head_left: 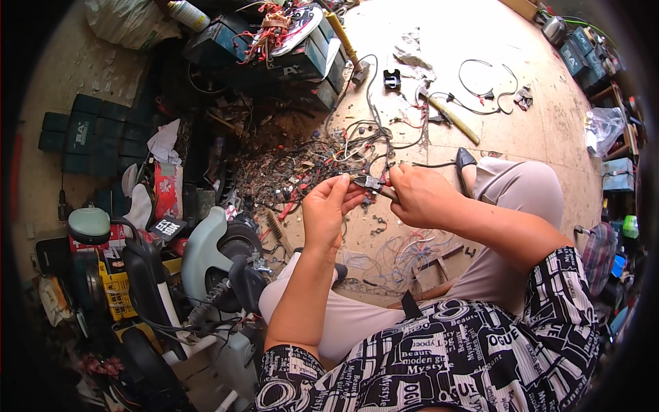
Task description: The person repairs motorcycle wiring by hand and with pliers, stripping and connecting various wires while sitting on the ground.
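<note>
left hand point(324, 209): raised in front of the person's knees, fingers bunched narrow, fingertips pinching something small and thin at the nose of the pliers; what it pinches is too small to tell
right hand point(420, 196): closed in a fist round the handles of the pliers, knuckles up, just beside the left hand
pliers point(371, 182): small, dark metal head with a reddish handle showing at the right palm; held roughly level between the two hands, tip pointing toward the left fingertips, above the floor
wire tangle point(309, 161): heap of red, black and white wires and small scraps on the floor just beyond the hands
loose pale wires point(401, 254): thin loops lying on the floor below the hands, between the knees
floor point(522, 130): pale, dusty and stained, with a black cable loop point(484, 86) lying well beyond the hands
battery cases point(302, 58): dark teal blocks stacked at the top, with wires and a shoe on them
more dark blocks point(86, 134): stacked in rows at the far left
scooter parts point(213, 254): pale green and black body panels at the person's left, near the left forearm
clothing: pale trousers, black-and-white printed top, a black flat shoe point(465, 159) past the right hand
</note>
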{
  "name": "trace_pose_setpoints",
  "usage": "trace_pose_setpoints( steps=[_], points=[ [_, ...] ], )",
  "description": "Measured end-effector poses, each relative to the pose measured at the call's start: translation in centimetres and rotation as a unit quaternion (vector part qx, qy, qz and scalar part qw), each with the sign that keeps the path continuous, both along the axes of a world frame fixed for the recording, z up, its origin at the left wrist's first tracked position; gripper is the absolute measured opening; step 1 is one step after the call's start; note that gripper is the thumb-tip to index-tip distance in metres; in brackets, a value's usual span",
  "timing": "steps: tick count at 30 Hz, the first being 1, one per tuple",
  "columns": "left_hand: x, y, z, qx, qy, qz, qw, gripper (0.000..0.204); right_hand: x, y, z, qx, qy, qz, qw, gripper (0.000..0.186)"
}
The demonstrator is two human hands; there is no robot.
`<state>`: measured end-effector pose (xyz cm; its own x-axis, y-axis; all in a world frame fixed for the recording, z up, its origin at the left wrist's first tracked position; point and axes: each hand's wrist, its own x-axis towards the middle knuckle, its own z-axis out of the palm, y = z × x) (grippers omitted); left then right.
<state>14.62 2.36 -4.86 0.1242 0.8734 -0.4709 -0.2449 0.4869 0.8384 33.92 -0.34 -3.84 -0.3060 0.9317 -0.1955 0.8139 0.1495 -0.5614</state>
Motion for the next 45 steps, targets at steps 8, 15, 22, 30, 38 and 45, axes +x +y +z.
trace_pose_setpoints(
  steps=[8, 15, 22, 30, 38, 45],
  points=[
    [0.0, 0.2, -0.2, 0.010, 0.011, -0.001, 1.000, 0.015, 0.4, 0.1, -0.6, 0.067, -0.003, 0.025, 0.997, 0.028],
    [0.4, 0.1, -0.3, 0.034, 0.014, 0.005, 0.999, 0.016, 0.6, 0.1, -0.3, 0.042, 0.000, 0.020, 0.999, 0.029],
    [0.4, -0.1, -0.5, 0.047, 0.022, 0.005, 0.999, 0.016, 0.4, -0.1, -0.5, 0.018, -0.001, 0.013, 1.000, 0.030],
    [0.2, -0.2, -0.3, 0.035, 0.008, 0.011, 0.999, 0.013, 0.0, 0.0, -0.5, -0.015, 0.006, 0.002, 1.000, 0.025],
    [-0.3, -0.2, -0.1, 0.010, -0.016, 0.014, 1.000, 0.013, -0.3, 0.0, -1.3, -0.021, 0.022, -0.003, 1.000, 0.021],
    [-0.5, -0.1, -0.3, 0.034, -0.023, -0.008, 0.999, 0.014, -0.2, 0.1, -1.6, -0.007, 0.067, -0.010, 0.998, 0.020]
  ],
)
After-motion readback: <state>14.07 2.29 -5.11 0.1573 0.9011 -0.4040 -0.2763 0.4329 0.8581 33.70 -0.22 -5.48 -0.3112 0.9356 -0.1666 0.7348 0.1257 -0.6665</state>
